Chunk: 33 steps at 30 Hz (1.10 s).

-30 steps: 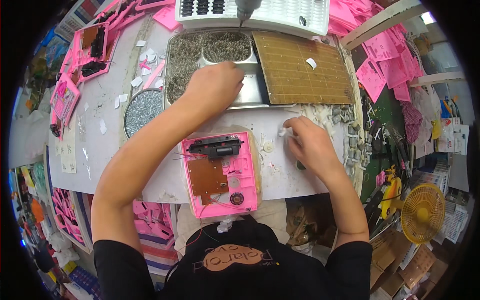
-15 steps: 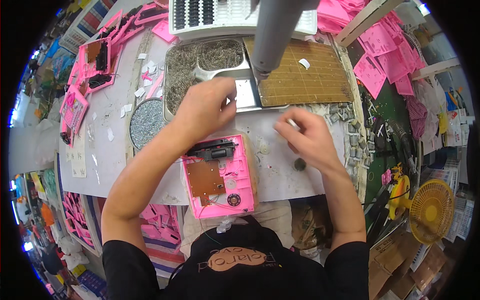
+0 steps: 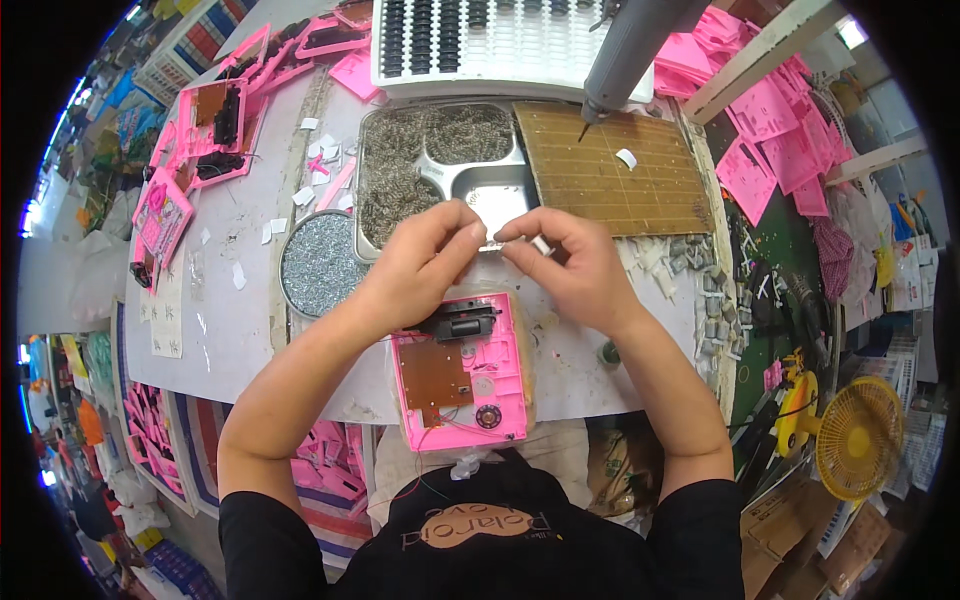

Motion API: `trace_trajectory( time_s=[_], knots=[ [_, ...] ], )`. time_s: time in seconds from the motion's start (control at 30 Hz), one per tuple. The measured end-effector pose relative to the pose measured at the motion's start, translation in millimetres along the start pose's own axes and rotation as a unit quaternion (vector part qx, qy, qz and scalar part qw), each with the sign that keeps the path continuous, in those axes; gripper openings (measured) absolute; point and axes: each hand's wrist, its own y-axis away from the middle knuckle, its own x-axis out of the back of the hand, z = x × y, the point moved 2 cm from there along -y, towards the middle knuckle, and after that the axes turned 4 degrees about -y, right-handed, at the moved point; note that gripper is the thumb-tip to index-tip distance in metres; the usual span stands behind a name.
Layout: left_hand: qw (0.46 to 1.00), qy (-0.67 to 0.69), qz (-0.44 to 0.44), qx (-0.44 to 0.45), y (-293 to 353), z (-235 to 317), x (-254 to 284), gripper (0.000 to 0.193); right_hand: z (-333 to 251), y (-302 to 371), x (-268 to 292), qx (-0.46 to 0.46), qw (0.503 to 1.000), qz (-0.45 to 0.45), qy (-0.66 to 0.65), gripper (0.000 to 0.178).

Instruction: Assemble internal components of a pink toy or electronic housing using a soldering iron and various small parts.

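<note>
My left hand (image 3: 428, 258) and my right hand (image 3: 580, 268) meet fingertip to fingertip over the front edge of a compartmented metal tray (image 3: 517, 158). The left thumb and forefinger pinch something too small to make out. Between the curled right fingers a small white part (image 3: 543, 245) shows, mostly hidden. Below my hands a pink plastic casing (image 3: 511, 385) lies open-side up on a wrapped pad, with a brown circuit board (image 3: 435, 375), a black mechanism (image 3: 462, 322), a round speaker (image 3: 488, 416) and thin wires in it.
Small screws fill tray compartments, and a round dish (image 3: 322, 262) of silvery bits stands left. An electric screwdriver (image 3: 620, 70) hangs over a brown board (image 3: 620, 185). Small grey and white parts (image 3: 710, 300) lie right. Behind stands a white rack (image 3: 520, 72). Pink casings (image 3: 215, 130) pile left.
Both hands have come together; the right moved left and the left moved slightly right. My view has shifted, so the tray and casing appear farther right.
</note>
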Motion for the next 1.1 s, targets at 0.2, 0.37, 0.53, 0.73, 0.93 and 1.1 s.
trace_trajectory(
  time_s=[0.2, 0.37, 0.53, 0.73, 0.93, 1.1],
  knots=[
    [0.916, 0.31, -0.094, 0.237, -10, 0, -1, 0.036, -6, -3, -6, 0.251, 0.942, 0.018, 0.22, 0.023],
    [0.904, 0.285, -0.033, 0.318, -8, -6, -8, 0.035, -8, -6, -5, 0.317, 0.907, 0.052, 0.274, 0.03],
    [0.984, 0.099, 0.014, 0.148, -3, -2, 15, 0.034, 15, -31, 4, 0.163, 0.909, 0.052, 0.379, 0.029],
    [0.998, 0.053, 0.012, 0.04, 63, 6, 21, 0.027, -28, 9, 14, -0.007, 0.985, 0.022, 0.172, 0.019],
    [0.926, 0.333, -0.063, 0.167, 134, 31, -30, 0.008, -42, 105, -29, 0.053, 0.997, -0.029, 0.039, 0.028],
    [0.905, 0.379, -0.083, 0.174, 157, 10, -53, 0.023, -44, 124, -46, 0.108, 0.99, -0.039, 0.086, 0.032]
  ],
)
